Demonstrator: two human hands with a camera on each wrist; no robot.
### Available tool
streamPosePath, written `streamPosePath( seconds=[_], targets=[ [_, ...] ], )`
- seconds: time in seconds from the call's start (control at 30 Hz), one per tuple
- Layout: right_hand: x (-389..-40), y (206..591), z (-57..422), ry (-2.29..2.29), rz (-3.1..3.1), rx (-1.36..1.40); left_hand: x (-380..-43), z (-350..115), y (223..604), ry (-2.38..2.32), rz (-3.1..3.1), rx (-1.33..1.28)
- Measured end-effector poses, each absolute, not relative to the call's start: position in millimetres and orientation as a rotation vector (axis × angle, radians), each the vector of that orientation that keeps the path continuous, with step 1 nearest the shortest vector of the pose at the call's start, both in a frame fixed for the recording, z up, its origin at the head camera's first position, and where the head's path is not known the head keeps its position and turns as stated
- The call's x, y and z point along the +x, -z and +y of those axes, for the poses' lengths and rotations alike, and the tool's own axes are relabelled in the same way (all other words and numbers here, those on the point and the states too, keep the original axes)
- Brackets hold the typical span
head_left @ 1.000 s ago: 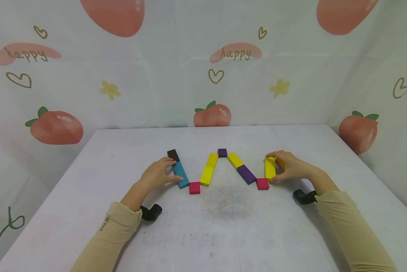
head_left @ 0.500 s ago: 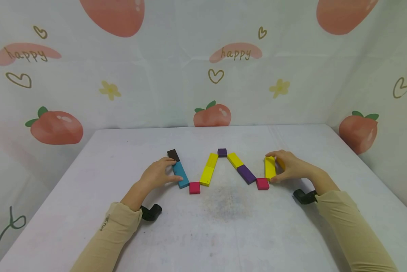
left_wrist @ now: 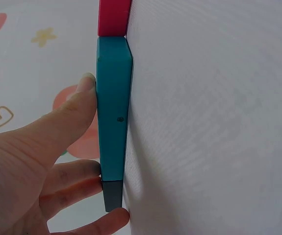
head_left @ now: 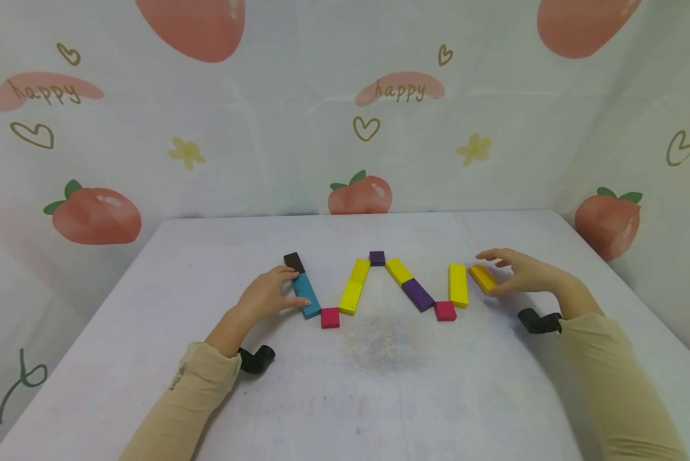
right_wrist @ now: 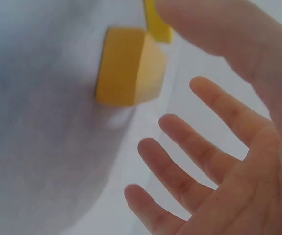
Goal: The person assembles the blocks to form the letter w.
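Note:
In the head view, my left hand [head_left: 267, 294] rests its thumb and fingertips along a blue block [head_left: 306, 296]. The wrist view shows the thumb against the long side of that blue block [left_wrist: 115, 112], with fingers by the black block [left_wrist: 113, 196] at its end. My right hand [head_left: 526, 272] hovers with spread fingers beside an orange block [head_left: 483, 280], its thumb close to the near end. In the right wrist view a gap separates the fingers [right_wrist: 199, 152] from the orange block [right_wrist: 118, 66]. Left of it lies a yellow block [head_left: 458, 285].
A zigzag row of blocks runs across the table [head_left: 299, 397]: a red block [head_left: 330, 318], yellow blocks [head_left: 354, 286], a small purple block [head_left: 377, 258], a long purple block [head_left: 418, 295] and another red block [head_left: 445, 311]. A printed cloth [head_left: 276, 128] hangs behind.
My right hand has drawn away from the yellow block and moved right, fingers spread wider. The orange block, partly covered by the hand before, now shows more fully. The left hand stays put.

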State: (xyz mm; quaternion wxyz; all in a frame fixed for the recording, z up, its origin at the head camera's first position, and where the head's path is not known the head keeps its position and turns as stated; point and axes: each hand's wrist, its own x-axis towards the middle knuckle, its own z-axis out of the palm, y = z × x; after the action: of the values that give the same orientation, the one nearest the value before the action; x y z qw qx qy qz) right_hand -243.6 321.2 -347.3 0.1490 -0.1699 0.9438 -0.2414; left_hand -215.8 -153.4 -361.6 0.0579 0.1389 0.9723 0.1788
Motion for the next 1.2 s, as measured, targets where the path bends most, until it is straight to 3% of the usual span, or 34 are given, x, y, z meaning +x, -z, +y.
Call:
streamPosePath(
  seconds=[1.2],
  targets=[
    [-258.8, 353.8, 335.8, 0.688, 2.612, -0.495, -216.6, -153.6, 363.5, -0.551, 2.948, 0.421]
  ],
)
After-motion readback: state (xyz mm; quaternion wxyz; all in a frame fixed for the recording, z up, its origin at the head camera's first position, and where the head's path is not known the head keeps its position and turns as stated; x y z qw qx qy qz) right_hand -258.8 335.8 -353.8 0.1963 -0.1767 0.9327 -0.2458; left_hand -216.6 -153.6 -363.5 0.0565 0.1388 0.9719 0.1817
